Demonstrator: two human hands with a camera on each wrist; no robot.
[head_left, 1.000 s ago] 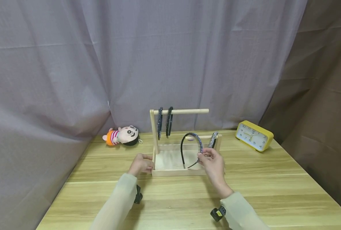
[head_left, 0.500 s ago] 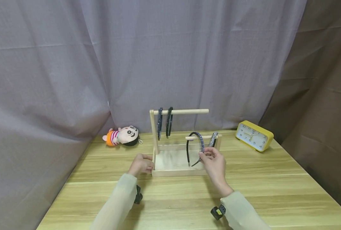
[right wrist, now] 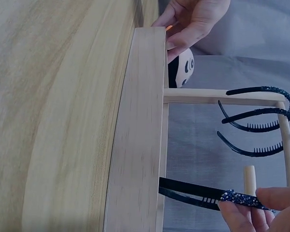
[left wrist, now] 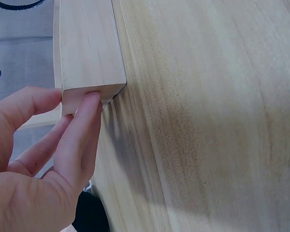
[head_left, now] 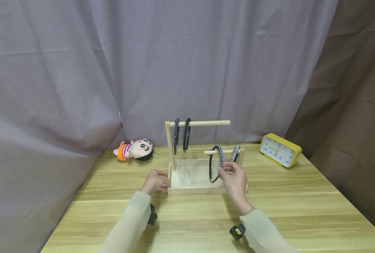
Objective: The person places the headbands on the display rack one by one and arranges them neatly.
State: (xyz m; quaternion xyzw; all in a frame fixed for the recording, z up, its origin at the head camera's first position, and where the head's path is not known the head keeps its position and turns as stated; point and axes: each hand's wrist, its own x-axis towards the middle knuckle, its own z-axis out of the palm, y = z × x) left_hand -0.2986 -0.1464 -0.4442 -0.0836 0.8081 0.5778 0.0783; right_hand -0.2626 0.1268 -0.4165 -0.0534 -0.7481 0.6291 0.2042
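My right hand pinches a black toothed headband with a blue glittery covering on one side. In the head view its loop hangs around the free end of the lower rod of a wooden rack. Farther along that rod hangs a silvery headband. Two dark toothed headbands hang from the upper rod, near its post. My left hand grips the left end of the rack's tray; in the left wrist view, the thumb and fingers hold the end wall.
A soft doll in orange and pink stripes lies left of the rack. At the right stands a yellow alarm clock. Grey curtains rise behind the wooden table.
My right hand has turned the headband and shifted its loop right, over the lower rod's end. The left hand keeps its grip on the tray.
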